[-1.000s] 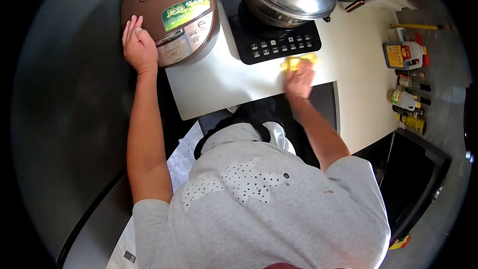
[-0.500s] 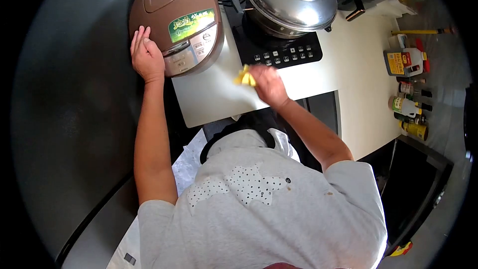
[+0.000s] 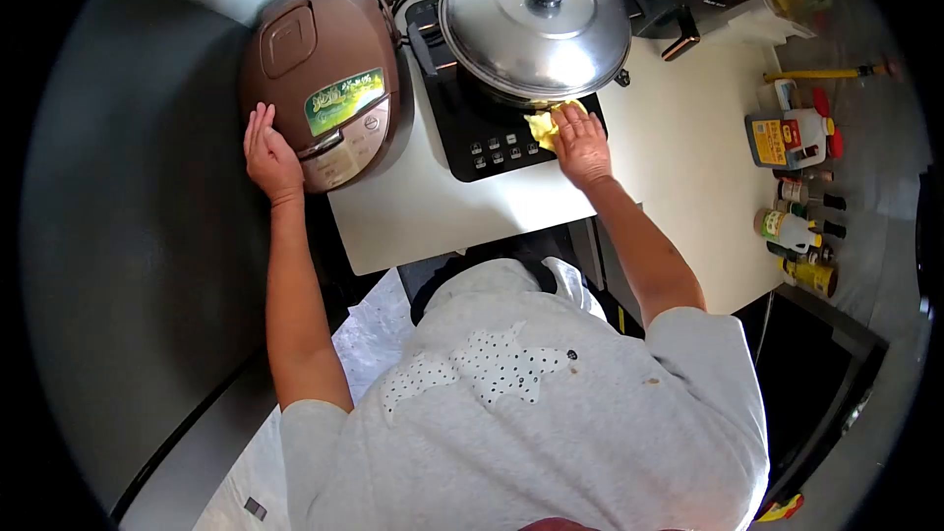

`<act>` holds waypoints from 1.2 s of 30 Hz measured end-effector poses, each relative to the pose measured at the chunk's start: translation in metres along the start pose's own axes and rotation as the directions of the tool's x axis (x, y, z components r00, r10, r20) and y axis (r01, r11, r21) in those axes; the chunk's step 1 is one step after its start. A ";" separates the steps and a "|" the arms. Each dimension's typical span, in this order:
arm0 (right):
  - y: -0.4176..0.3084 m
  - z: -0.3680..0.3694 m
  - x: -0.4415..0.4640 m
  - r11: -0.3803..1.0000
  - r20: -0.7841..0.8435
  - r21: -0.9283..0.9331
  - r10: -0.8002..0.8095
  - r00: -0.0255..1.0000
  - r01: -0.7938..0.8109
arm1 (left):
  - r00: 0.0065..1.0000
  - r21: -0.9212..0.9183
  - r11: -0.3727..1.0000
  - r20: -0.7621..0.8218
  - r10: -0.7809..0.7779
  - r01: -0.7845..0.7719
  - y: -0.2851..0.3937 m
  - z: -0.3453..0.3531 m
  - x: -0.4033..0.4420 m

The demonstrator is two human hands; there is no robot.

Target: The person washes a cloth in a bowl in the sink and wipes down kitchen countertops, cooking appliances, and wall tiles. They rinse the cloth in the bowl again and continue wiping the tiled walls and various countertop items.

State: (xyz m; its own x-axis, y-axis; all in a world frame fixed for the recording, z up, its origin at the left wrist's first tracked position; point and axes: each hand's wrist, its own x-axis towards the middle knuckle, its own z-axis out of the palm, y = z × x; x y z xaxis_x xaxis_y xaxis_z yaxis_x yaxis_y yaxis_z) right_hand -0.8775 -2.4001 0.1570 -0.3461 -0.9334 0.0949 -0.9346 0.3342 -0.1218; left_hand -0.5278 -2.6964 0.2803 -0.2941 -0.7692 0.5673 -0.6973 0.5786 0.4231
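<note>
My left hand point(image 3: 272, 155) rests against the side of a brown rice cooker point(image 3: 270, 69), its fingers stretched out and holding nothing. Under the fingers of my right hand point(image 3: 584, 145) a crumpled yellow cloth point(image 3: 544, 129) is pressed onto the right part of a black induction cooktop point(image 3: 457, 143). The cloth covers some of the control buttons. Just beyond it, a steel pot with a domed lid point(image 3: 501, 25) sits on the cooktop.
A black appliance with a handle point(image 3: 680, 34) stands at the back right. Along the right wall are several bottles, among them a jug with an orange label point(image 3: 777, 141). A dark panel point(image 3: 147, 187) borders the left. The white counter point(image 3: 393, 226) ends in front of my body.
My right hand has moved forward and right with the cloth, from the counter's front onto the cooktop's control area. The left hand stays at the rice cooker. The whole view has shifted slightly.
</note>
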 end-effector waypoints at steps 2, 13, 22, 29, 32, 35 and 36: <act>0.000 -0.003 0.011 0.998 -0.023 0.055 0.007 1.000 -0.006 | 0.972 0.044 0.978 0.104 -0.209 0.206 0.031 -0.017 0.012; 0.047 -0.035 0.000 0.911 0.026 0.336 -0.261 0.965 0.237 | 0.278 -0.319 -0.004 0.830 -0.483 0.948 0.196 0.102 -0.049; 0.064 -0.036 -0.009 0.919 0.091 0.209 -0.358 0.929 0.334 | 0.298 -0.465 -0.149 0.748 -0.594 0.873 0.226 0.143 -0.009; 0.080 -0.031 0.007 0.917 0.171 0.050 -0.398 0.901 0.395 | 0.307 -0.618 -0.235 0.641 -0.703 0.750 0.217 0.094 -0.055; 0.092 -0.018 0.017 0.920 0.150 0.161 -0.380 0.913 0.357 | 0.169 -0.607 -0.349 0.633 -0.755 0.714 0.235 0.060 -0.061; 0.101 -0.015 0.052 0.913 0.112 0.195 -0.385 0.916 0.359 | 0.070 -0.587 -0.396 0.615 -0.786 0.706 0.237 0.039 -0.088; 0.110 -0.004 0.066 0.914 0.072 0.285 -0.321 0.944 0.289 | 0.028 -0.592 -0.413 0.594 -0.804 0.692 0.245 0.034 -0.092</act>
State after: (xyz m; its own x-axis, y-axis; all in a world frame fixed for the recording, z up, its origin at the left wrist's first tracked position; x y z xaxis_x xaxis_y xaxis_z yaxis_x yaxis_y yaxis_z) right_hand -1.0037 -2.4244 0.1534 -0.0207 -0.9981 0.0578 -0.9309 -0.0018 -0.3652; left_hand -0.6936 -2.4927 0.3075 0.1636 -0.6480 -0.7439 0.4710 -0.6112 0.6360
